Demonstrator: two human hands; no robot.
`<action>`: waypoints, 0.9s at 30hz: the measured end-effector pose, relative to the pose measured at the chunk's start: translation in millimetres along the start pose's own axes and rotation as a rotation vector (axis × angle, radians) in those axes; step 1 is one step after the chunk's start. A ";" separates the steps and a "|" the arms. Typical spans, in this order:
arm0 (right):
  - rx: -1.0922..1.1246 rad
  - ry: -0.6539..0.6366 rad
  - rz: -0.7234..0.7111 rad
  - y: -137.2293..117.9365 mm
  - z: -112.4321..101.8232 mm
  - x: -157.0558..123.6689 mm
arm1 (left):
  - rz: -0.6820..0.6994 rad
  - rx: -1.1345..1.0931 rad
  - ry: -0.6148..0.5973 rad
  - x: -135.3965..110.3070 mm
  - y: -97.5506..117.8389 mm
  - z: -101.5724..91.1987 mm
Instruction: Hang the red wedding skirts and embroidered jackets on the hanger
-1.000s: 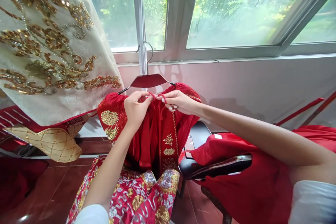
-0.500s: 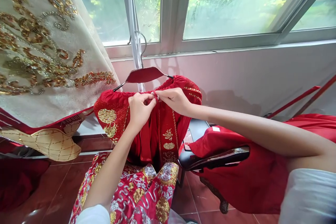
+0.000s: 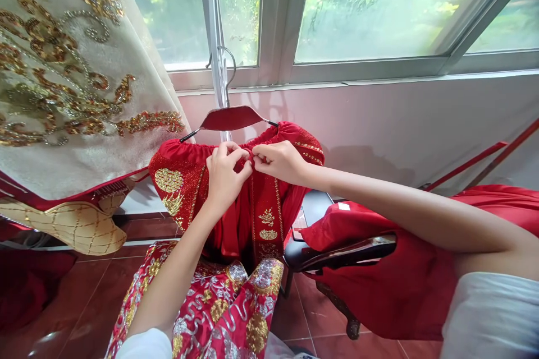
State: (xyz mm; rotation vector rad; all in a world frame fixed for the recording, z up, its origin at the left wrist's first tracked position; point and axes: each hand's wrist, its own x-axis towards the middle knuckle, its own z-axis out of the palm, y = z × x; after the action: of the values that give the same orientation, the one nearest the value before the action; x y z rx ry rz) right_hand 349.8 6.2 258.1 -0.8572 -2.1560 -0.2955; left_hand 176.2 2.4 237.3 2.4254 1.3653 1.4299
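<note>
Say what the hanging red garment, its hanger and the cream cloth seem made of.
Red garment: soft cloth, slight sheen, from its gathered folds; fibre unclear. Hanger: smooth red centre, perhaps plastic; thin, glinting hook suggests metal. Cream cloth: possibly velvet, from its soft sheen, with glittering decoration resembling sequins.

Clothes hanger (image 3: 231, 118): blocks the way behind the red neckline (image 3: 193, 150).
Sequined cloth (image 3: 138, 90): closes the left.
Wall (image 3: 379, 109): open room before it, right of the hanger.
</note>
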 end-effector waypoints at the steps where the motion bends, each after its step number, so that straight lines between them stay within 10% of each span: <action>1: -0.004 -0.011 0.039 -0.2 -1.8 0.8 | 0.017 0.071 0.026 -1.0 -2.9 -2.1; 7: 0.132 0.002 0.226 -0.6 -11.0 3.9 | 0.057 0.288 0.191 -7.6 -7.3 -22.5; 18: 1.015 -0.012 0.744 -12.6 -13.3 10.3 | -0.204 -0.526 0.173 -4.7 -6.0 -7.1; 27: 0.774 -0.183 0.551 -1.6 -17.1 8.9 | -0.111 -0.493 -0.195 -4.5 -28.5 -34.3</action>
State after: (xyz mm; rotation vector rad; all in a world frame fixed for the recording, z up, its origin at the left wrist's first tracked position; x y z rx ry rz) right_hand 354.6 1.4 276.2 -0.9691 -1.8470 0.8642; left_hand 131.7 3.6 242.5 2.0716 0.9500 1.2766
